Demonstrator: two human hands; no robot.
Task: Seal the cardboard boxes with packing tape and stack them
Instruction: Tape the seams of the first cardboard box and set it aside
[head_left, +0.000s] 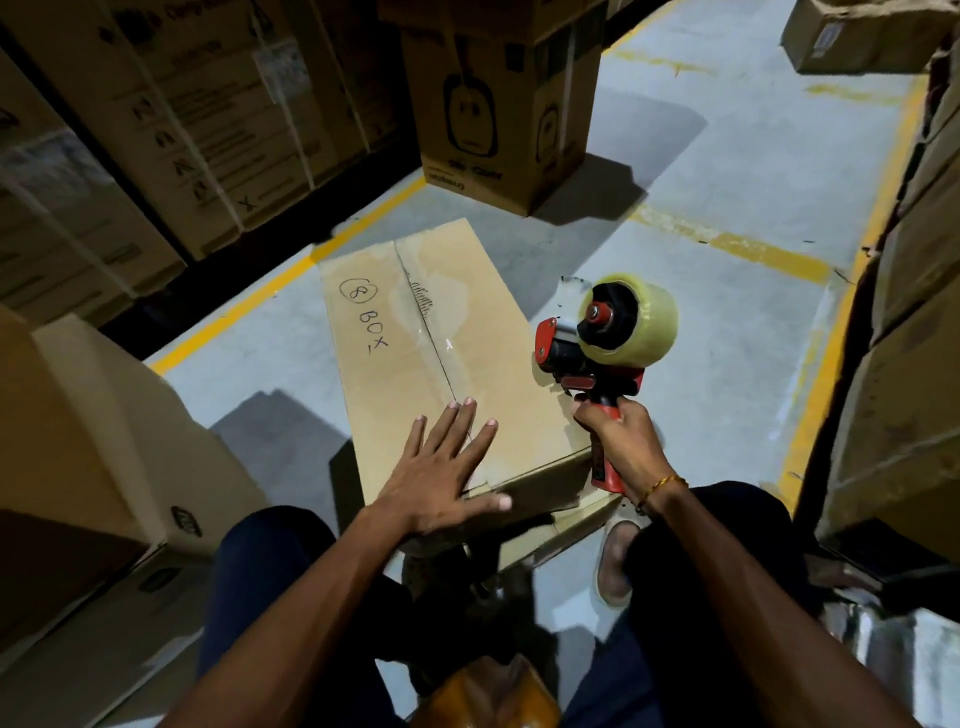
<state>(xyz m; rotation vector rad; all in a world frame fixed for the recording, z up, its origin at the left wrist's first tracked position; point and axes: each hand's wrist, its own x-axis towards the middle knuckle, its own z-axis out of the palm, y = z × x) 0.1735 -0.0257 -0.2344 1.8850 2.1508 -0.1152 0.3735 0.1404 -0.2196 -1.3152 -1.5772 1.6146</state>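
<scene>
— Cardboard, long and flat: the box (447, 364) lies on the floor (727, 338) in front of the person's knees, flaps meeting along a centre seam; "8 BOX" is written on top. Why is the left hand (441, 478) spread over it?

— Fingers straight, palm flat on the near end across the seam; I judge it presses the flaps down so they stay level for taping. The right hand (618, 441) is curled tight round the red handle of the tape gun (602, 343), held just off the box's right edge, roll uppermost; so the hands are apart, one pressing, one gripping.

— Is the seam taped?

— Some clear film seems to glint along it; I cannot tell how far it runs.

— And the room?

— Grey concrete with worn yellow lines (737, 244); printed cartons (498, 104) standing beyond the box, more stacked on both sides; dim light, hard shadows. Stacking is not yet begun for this one.
</scene>
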